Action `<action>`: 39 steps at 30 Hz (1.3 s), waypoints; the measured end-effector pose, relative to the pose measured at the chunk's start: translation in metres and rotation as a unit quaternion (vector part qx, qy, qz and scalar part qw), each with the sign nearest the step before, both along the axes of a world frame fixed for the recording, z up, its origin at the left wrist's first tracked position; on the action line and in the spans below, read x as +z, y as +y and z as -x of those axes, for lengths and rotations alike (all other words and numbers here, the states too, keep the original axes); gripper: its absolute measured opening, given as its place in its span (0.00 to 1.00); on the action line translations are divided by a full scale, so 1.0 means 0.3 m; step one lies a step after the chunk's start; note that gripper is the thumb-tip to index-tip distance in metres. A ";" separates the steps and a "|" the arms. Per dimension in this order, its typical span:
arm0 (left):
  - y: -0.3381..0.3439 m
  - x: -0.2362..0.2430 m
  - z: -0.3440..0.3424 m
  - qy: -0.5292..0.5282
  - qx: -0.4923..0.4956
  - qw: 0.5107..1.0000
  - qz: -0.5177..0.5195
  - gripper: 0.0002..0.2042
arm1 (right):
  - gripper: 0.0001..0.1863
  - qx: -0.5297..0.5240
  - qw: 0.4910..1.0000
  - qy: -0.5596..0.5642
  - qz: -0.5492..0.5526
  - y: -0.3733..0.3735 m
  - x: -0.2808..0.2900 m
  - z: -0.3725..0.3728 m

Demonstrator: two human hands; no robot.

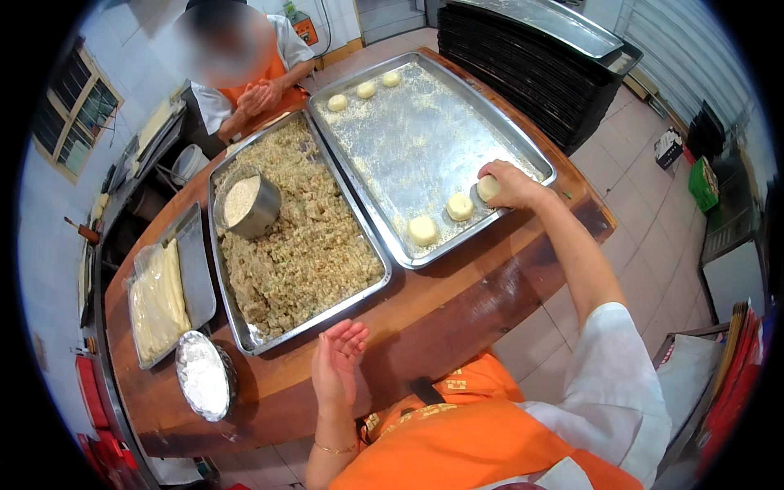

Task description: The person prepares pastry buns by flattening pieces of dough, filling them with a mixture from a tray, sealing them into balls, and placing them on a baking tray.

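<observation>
My right hand (510,184) has its fingers round a pale dough piece (488,188) at the right of the large metal tray (392,155), in line with two other pieces (460,207). Three more sit at the tray's far end. My left hand (338,356) is raised, fingers extended and slightly curved with nothing in them, near the front rim of the tray of crumbly mixture (304,247). A metal pot (258,219) of pale grains rests in that mixture. At the left are a tray (202,294) with bagged dough (157,298) and a bowl of white powder (204,376).
A co-worker (249,90) with hands together stands across the wooden table (441,302). A tall stack of dark trays (514,82) stands beyond the table's right end. A green crate (702,184) lies on the right. A counter and white bucket (189,162) are at the back left.
</observation>
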State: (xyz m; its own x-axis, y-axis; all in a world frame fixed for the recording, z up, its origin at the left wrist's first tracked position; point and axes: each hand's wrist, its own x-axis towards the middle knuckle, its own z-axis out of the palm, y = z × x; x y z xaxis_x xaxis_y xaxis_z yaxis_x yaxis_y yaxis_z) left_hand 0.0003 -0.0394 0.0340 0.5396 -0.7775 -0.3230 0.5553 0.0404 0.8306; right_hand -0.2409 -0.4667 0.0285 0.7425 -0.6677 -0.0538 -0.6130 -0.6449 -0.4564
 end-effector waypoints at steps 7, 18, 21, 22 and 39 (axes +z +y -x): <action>0.048 -0.028 -0.009 0.015 0.022 0.999 0.018 0.24 | 0.23 -0.064 0.944 -0.319 -0.050 0.018 0.193 0.035; 0.190 -0.113 -0.034 0.038 0.065 0.997 0.009 0.24 | 0.20 -0.041 0.978 0.052 0.198 0.159 0.140 0.078; 0.214 -0.114 -0.033 0.038 0.070 0.997 0.021 0.24 | 0.20 -0.048 0.978 0.058 0.195 0.156 0.130 0.068; 0.221 -0.115 -0.034 0.039 0.070 0.996 0.027 0.24 | 0.21 -0.050 0.978 0.058 0.196 0.155 0.129 0.068; 0.239 -0.126 -0.024 0.035 0.081 0.996 0.027 0.23 | 0.24 -0.077 0.975 0.082 0.191 0.168 0.125 0.080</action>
State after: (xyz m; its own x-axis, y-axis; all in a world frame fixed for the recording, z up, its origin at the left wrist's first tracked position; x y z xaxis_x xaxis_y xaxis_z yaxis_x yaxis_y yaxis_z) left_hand 0.0075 0.0324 -0.0039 0.6362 -0.6996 -0.3251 0.5952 0.1771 0.7838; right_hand -0.2648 -0.4163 0.0659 0.6335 -0.7658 0.1105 -0.7611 -0.6425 -0.0888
